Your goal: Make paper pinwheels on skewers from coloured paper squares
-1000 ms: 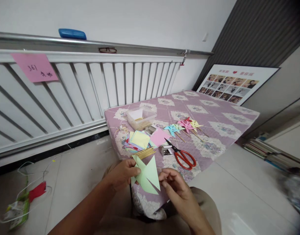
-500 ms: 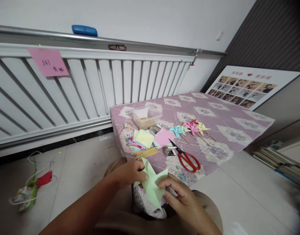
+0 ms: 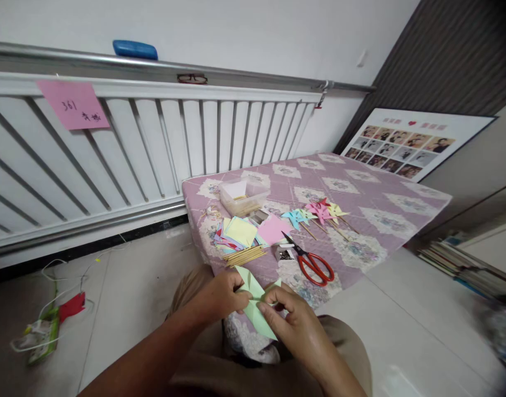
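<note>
Left hand: I logged its grip clenched on the left edge of the green paper, thumb on top and fingers curled beneath.
Right hand: grip pinched on the same sheet from the right, thumb and forefinger meeting at a fold near its middle; the two hands sat almost fingertip to fingertip.
Green paper: pale green, folded into pointed flaps, held in the air just off the near edge of the table and above my lap. One point stuck up between the hands and another hung down below them.
Table: low, covered with a purple quilted cloth with pale floral squares.
Sticks: a bundle of thin wooden ones lay at the near edge, just beyond the hands.
Paper stack: loose coloured squares lay behind the sticks, a yellow-green one on top and a pink one on the right.
Scissors: red-handled, flat on the cloth to the right of the sticks.
Pinwheels: I counted blue, pink and yellow ones on sticks, lying behind the scissors.
Box: clear plastic, at the far left corner.
Radiator: white, along the wall, with a pink note stuck on it.
Photo board: leaned against the dark wall behind the table.
</note>
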`<state>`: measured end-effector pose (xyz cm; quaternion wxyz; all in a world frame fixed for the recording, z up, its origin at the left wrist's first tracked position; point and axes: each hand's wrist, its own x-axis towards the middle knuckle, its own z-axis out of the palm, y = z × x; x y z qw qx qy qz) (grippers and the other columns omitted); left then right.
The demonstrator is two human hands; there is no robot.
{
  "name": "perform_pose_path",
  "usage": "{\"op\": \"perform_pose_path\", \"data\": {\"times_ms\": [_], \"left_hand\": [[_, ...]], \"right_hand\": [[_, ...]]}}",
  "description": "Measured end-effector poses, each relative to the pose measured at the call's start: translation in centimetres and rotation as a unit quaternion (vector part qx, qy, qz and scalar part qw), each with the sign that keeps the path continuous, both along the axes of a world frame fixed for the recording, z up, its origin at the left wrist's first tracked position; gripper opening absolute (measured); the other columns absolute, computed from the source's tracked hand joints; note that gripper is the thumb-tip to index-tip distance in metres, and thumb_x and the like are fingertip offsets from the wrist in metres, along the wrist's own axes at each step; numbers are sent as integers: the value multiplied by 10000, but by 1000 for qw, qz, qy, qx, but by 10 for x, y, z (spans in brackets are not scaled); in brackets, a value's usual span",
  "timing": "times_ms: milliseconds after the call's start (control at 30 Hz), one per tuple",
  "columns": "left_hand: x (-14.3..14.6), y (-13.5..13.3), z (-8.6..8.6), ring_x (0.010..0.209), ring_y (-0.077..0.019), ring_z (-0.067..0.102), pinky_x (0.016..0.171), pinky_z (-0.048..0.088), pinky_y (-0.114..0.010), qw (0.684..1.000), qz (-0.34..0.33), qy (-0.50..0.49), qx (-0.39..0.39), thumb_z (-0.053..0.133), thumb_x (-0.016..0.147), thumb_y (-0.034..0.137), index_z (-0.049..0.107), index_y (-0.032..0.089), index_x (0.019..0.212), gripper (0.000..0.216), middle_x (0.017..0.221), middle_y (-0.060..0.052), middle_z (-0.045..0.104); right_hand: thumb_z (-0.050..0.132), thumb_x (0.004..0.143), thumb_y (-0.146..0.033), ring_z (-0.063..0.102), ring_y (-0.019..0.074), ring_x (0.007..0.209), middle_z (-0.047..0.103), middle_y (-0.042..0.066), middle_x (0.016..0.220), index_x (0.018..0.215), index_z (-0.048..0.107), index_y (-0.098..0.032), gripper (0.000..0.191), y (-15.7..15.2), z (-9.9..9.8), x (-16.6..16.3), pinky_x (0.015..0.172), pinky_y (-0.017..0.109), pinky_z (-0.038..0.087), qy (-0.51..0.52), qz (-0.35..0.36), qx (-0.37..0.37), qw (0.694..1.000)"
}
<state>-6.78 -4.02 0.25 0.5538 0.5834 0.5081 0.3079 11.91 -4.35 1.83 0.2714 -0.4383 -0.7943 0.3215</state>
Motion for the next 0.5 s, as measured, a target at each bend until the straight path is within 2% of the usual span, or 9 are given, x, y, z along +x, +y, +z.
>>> {"op": "perform_pose_path", "data": {"times_ms": [500], "left_hand": [[3,-1,1,494,-92,424,467,316,-210,999,31,23,-4,490,659,190,538,174,639,55,542,49,508]], "right_hand": [[526,829,-263,521,173,677,516,9,712,673,499,-203,169,9,-3,-5,605,261,367,-50,-20,4,999]]}}
